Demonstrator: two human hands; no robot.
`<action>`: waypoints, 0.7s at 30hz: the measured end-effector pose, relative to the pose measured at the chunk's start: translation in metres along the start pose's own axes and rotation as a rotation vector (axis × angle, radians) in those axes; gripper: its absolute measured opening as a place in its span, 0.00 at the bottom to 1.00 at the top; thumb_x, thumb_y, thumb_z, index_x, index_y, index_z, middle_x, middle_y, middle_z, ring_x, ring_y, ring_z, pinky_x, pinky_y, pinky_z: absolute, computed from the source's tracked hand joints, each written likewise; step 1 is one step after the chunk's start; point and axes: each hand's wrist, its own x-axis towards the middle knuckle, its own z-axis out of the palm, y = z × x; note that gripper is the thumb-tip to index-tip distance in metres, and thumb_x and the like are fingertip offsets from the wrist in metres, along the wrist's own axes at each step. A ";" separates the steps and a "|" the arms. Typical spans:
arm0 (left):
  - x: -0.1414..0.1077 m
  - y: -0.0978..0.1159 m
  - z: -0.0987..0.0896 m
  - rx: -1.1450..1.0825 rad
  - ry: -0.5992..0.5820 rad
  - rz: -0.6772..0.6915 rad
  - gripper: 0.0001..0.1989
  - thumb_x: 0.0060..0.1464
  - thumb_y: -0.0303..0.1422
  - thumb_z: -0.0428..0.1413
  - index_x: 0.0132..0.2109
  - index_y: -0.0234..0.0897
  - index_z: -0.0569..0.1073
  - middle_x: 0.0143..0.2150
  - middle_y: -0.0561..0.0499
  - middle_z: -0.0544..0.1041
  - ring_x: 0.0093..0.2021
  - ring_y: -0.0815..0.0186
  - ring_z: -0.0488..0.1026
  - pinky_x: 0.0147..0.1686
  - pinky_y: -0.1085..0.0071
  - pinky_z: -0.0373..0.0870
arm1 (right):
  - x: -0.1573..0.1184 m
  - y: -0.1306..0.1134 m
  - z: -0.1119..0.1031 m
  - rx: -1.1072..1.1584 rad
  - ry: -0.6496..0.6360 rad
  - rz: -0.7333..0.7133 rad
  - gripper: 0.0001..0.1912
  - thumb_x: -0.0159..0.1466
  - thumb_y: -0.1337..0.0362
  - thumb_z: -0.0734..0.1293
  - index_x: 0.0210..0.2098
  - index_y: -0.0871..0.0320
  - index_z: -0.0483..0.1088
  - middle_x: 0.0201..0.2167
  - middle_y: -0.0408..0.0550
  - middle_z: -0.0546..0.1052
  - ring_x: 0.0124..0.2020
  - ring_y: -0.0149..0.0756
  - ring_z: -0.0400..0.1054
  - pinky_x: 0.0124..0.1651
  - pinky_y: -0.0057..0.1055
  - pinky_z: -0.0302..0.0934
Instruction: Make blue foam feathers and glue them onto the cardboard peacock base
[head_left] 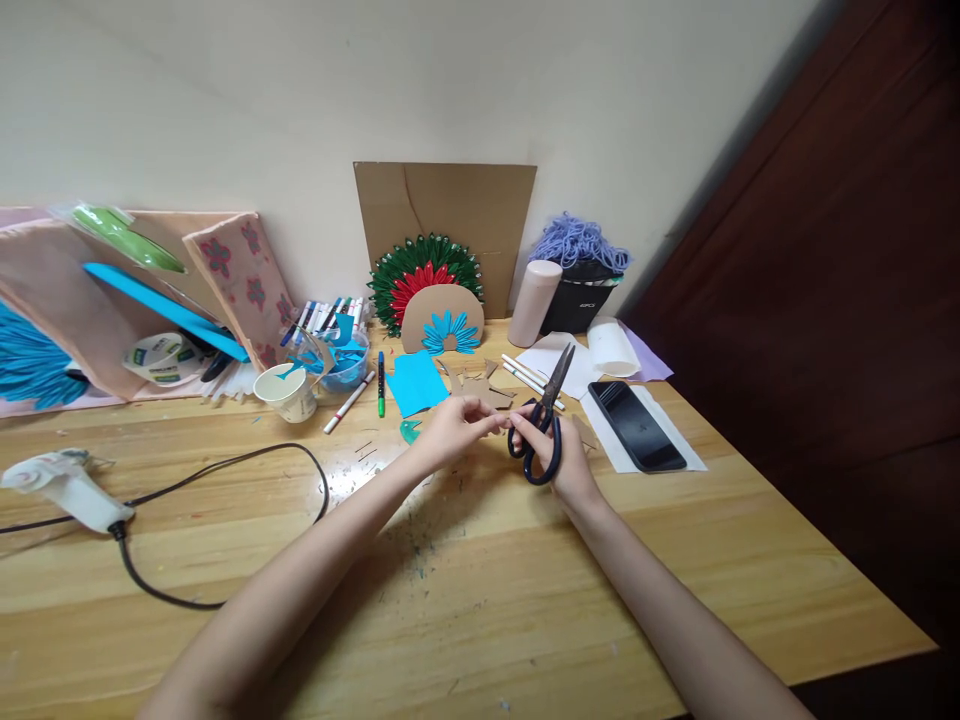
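My right hand point(566, 462) holds black-handled scissors point(555, 385), whose blades point up and away from me. Its fingertips meet those of my left hand point(456, 428), which is pinched on something too small to make out. Just beyond my hands lie brown cardboard scraps point(484, 388), with a blue sheet point(420, 384) to their left. A green cut piece point(410, 431) rests beside my left wrist. Behind the scraps stands a rounded cardboard piece point(411, 322) bearing a blue petal fan point(451, 330).
On the wooden table point(480, 620), a white glue gun point(71, 490) and its black cord occupy the left. A paper cup point(286, 393) stands near several markers. At right, a phone point(637, 425) lies on white paper, near a pink bottle point(534, 303).
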 end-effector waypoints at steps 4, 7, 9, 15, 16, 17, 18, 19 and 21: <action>-0.008 -0.011 -0.005 0.008 0.087 -0.044 0.11 0.50 0.36 0.54 0.30 0.32 0.74 0.27 0.46 0.77 0.28 0.66 0.70 0.30 0.72 0.65 | 0.007 -0.002 -0.013 -0.357 0.067 -0.003 0.20 0.55 0.48 0.64 0.30 0.60 0.68 0.22 0.45 0.72 0.20 0.30 0.62 0.22 0.27 0.57; -0.024 -0.021 -0.009 0.044 0.127 -0.066 0.08 0.48 0.35 0.55 0.30 0.34 0.75 0.29 0.46 0.77 0.29 0.65 0.71 0.30 0.70 0.65 | 0.013 -0.003 -0.027 -0.854 0.127 0.037 0.15 0.57 0.51 0.63 0.27 0.58 0.68 0.24 0.48 0.74 0.26 0.38 0.67 0.28 0.30 0.58; -0.038 -0.026 -0.010 0.091 0.128 -0.082 0.08 0.49 0.35 0.55 0.30 0.36 0.75 0.29 0.47 0.78 0.29 0.64 0.71 0.30 0.69 0.65 | 0.016 0.000 -0.033 -1.128 0.129 0.091 0.10 0.56 0.56 0.64 0.28 0.58 0.69 0.27 0.50 0.75 0.31 0.42 0.69 0.32 0.32 0.58; -0.082 -0.033 -0.006 0.255 0.059 0.018 0.07 0.52 0.33 0.52 0.31 0.40 0.74 0.32 0.50 0.76 0.33 0.64 0.71 0.32 0.70 0.65 | 0.021 0.016 -0.042 -1.354 0.134 0.042 0.15 0.56 0.56 0.65 0.37 0.61 0.70 0.39 0.55 0.74 0.41 0.44 0.69 0.41 0.32 0.60; -0.088 -0.034 -0.005 0.287 0.060 0.032 0.07 0.53 0.33 0.52 0.32 0.40 0.74 0.32 0.50 0.76 0.34 0.64 0.71 0.33 0.70 0.64 | 0.023 0.017 -0.044 -1.358 0.136 0.027 0.15 0.56 0.56 0.65 0.38 0.60 0.70 0.39 0.55 0.74 0.41 0.43 0.69 0.42 0.32 0.60; -0.094 -0.035 -0.004 0.313 0.065 0.041 0.07 0.53 0.33 0.52 0.32 0.40 0.74 0.32 0.50 0.75 0.34 0.65 0.70 0.33 0.70 0.64 | 0.027 0.017 -0.046 -1.367 0.139 0.015 0.15 0.57 0.56 0.64 0.38 0.60 0.70 0.39 0.54 0.73 0.41 0.42 0.69 0.41 0.32 0.60; -0.098 -0.036 -0.003 0.334 0.073 0.047 0.07 0.54 0.33 0.51 0.32 0.40 0.73 0.32 0.51 0.74 0.35 0.65 0.70 0.33 0.70 0.64 | 0.031 0.016 -0.048 -1.382 0.144 0.005 0.14 0.58 0.57 0.63 0.37 0.60 0.70 0.39 0.54 0.73 0.41 0.42 0.69 0.41 0.32 0.60; -0.102 -0.038 -0.002 0.350 0.084 0.051 0.07 0.54 0.33 0.51 0.32 0.39 0.73 0.32 0.51 0.74 0.35 0.65 0.69 0.33 0.71 0.63 | 0.037 0.015 -0.050 -1.399 0.151 -0.006 0.13 0.60 0.58 0.61 0.37 0.60 0.70 0.38 0.55 0.73 0.40 0.42 0.68 0.41 0.32 0.60; -0.107 -0.040 -0.001 0.362 0.104 0.060 0.07 0.55 0.33 0.51 0.32 0.39 0.72 0.32 0.51 0.73 0.35 0.65 0.69 0.34 0.71 0.63 | 0.054 0.012 -0.051 -1.431 0.151 -0.039 0.11 0.62 0.64 0.59 0.38 0.62 0.70 0.38 0.56 0.73 0.41 0.42 0.68 0.42 0.32 0.59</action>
